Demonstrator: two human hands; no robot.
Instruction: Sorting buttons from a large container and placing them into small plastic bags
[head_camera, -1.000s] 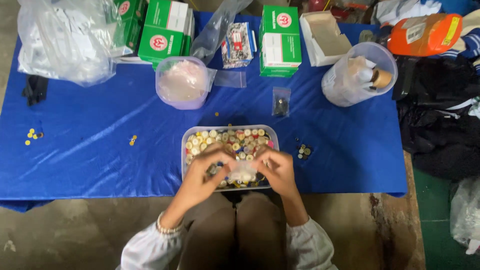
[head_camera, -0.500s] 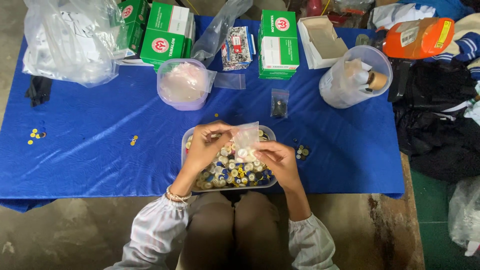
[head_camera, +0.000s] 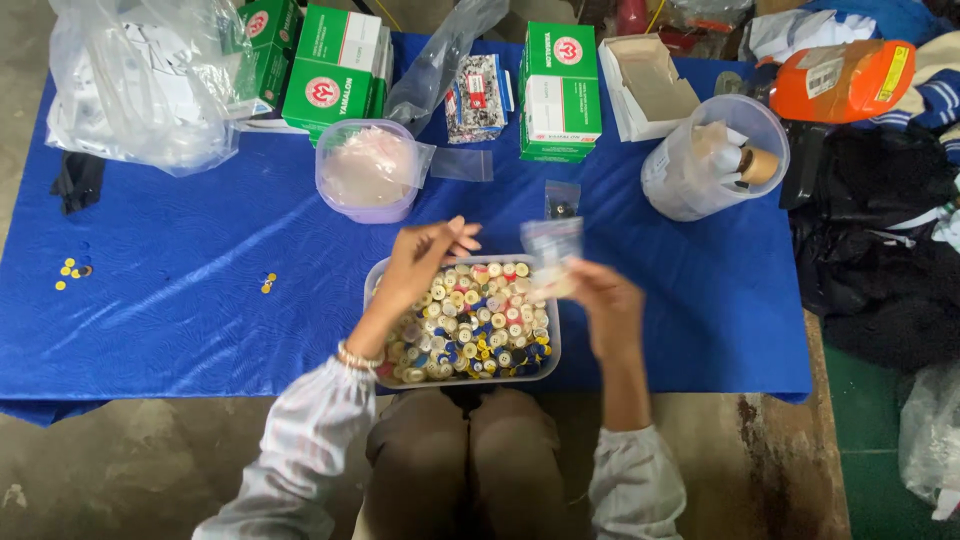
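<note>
Left hand (head_camera: 425, 262): raised over the far left corner of the tray, fingers loosely spread and pointing right, holding nothing.
Right hand (head_camera: 600, 300): above the tray's right edge, fingers pinched on the lower part of a small clear bag.
Bag (head_camera: 553, 248): held upright in the right hand, above the tray's far right corner; a few small pale pieces show at its bottom, too blurred to tell further.
Tray (head_camera: 370, 285): clear, rectangular, at the near edge of the table, just in front of the person's knees, full of small round spools.
Spools (head_camera: 475, 325): white, yellow, blue and red, packed in the tray.
Table (head_camera: 180, 290): covered in blue cloth.
Tub (head_camera: 365, 170): round, clear, pinkish contents, beyond the tray to the left.
Jar (head_camera: 715, 160): round, clear, far right, holding rolls.
Green boxes (head_camera: 558, 90): along the far edge.
Loose yellow pieces (head_camera: 68, 268): far left, well apart from the tray.
</note>
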